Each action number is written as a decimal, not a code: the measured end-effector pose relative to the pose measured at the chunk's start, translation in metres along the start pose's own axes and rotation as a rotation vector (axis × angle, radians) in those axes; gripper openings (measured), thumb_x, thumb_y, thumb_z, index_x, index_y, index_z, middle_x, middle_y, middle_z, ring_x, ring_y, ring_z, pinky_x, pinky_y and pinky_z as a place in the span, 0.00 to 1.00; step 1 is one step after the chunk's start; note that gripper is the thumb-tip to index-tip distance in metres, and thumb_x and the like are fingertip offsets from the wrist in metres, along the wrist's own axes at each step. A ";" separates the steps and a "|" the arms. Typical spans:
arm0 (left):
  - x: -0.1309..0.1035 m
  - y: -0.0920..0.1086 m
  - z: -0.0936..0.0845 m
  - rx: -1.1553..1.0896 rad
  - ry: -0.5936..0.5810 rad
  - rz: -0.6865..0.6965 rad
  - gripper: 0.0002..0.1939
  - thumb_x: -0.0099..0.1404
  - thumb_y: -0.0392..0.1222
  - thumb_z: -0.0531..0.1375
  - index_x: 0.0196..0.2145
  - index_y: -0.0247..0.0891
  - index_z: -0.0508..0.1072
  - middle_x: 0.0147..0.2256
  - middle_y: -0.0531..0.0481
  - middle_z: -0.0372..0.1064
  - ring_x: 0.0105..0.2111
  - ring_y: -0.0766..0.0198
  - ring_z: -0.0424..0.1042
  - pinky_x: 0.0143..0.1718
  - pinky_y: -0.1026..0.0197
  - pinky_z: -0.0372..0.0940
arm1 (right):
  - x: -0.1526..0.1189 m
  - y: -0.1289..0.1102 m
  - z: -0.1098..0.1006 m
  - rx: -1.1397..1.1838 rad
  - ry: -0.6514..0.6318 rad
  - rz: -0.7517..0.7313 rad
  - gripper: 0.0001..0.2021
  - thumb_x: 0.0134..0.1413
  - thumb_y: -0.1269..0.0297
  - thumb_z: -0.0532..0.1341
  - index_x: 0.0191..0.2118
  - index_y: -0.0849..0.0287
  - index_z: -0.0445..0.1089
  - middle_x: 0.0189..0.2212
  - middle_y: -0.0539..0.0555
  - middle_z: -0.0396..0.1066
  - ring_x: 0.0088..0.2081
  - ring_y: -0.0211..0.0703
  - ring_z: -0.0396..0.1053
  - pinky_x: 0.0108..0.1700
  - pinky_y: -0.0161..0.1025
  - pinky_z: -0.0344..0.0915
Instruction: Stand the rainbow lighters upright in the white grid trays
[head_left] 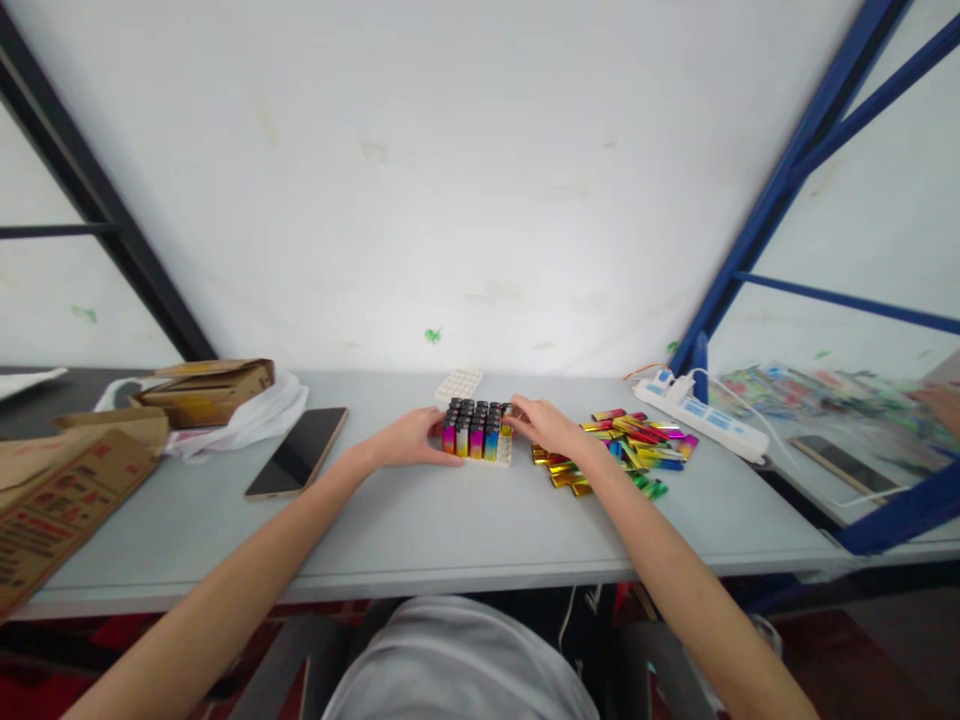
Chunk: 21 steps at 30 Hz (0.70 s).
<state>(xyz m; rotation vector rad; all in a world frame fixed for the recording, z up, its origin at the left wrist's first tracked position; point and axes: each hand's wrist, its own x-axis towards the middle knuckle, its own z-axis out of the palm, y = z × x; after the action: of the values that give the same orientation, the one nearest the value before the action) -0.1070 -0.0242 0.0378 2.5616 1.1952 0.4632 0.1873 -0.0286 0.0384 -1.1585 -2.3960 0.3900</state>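
A white tray (505, 461) stands in the middle of the table, holding several upright lighters (472, 436) with black tops and shiny multicoloured bodies. My left hand (411, 438) grips the tray's left side, thumb along the front and fingers curled behind. At the right-hand column, my right hand (546, 422) pinches a yellowish lighter (507, 425) by its top. This lighter is upright over the tray's right edge; its lower end is too small to make out. Just right of that hand lies a loose pile of shiny coloured lighter bodies (637, 445), partly hidden by my right forearm.
Behind the tray lies another white tray (459, 384). On the left are a phone (298, 452), a white plastic bag (281, 400) and cardboard boxes (67, 490). A power strip (701, 415) with cables lies at right, before a blue metal frame (765, 200). Another person's hand (941, 405) shows at far right.
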 end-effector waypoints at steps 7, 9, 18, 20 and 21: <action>0.000 0.000 0.000 0.020 -0.001 0.026 0.33 0.51 0.70 0.65 0.39 0.37 0.74 0.37 0.47 0.74 0.37 0.52 0.73 0.38 0.57 0.65 | -0.007 0.015 -0.024 0.040 0.085 0.033 0.16 0.68 0.52 0.56 0.50 0.57 0.72 0.39 0.55 0.79 0.41 0.44 0.75 0.45 0.38 0.67; 0.000 0.000 0.000 0.052 -0.007 0.001 0.32 0.51 0.72 0.64 0.36 0.37 0.73 0.36 0.46 0.73 0.35 0.52 0.72 0.37 0.57 0.64 | -0.013 0.036 -0.038 -0.073 0.222 0.131 0.16 0.70 0.55 0.53 0.50 0.59 0.72 0.41 0.57 0.78 0.43 0.45 0.75 0.49 0.40 0.66; 0.000 0.000 -0.001 0.042 -0.030 0.003 0.32 0.52 0.71 0.64 0.37 0.37 0.72 0.36 0.46 0.73 0.36 0.52 0.71 0.38 0.57 0.64 | -0.052 0.120 -0.060 -0.467 0.129 0.783 0.21 0.60 0.56 0.62 0.54 0.64 0.74 0.51 0.68 0.75 0.54 0.56 0.71 0.55 0.44 0.63; 0.001 0.001 -0.002 0.057 -0.044 0.001 0.33 0.53 0.71 0.64 0.37 0.36 0.72 0.37 0.45 0.73 0.37 0.52 0.71 0.39 0.56 0.64 | -0.051 0.120 -0.055 -0.443 0.057 0.860 0.26 0.56 0.49 0.64 0.54 0.63 0.74 0.50 0.68 0.75 0.52 0.58 0.72 0.53 0.46 0.64; 0.001 0.001 -0.002 0.066 -0.048 0.001 0.33 0.53 0.72 0.63 0.37 0.36 0.72 0.37 0.45 0.73 0.37 0.51 0.71 0.39 0.56 0.64 | -0.049 0.119 -0.053 -0.439 0.036 0.882 0.27 0.55 0.47 0.65 0.54 0.62 0.74 0.50 0.68 0.75 0.52 0.59 0.73 0.52 0.46 0.65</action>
<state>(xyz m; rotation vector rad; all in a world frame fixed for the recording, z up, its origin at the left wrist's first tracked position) -0.1067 -0.0242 0.0401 2.6129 1.2124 0.3665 0.3202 0.0075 0.0191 -2.3761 -1.8516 0.0882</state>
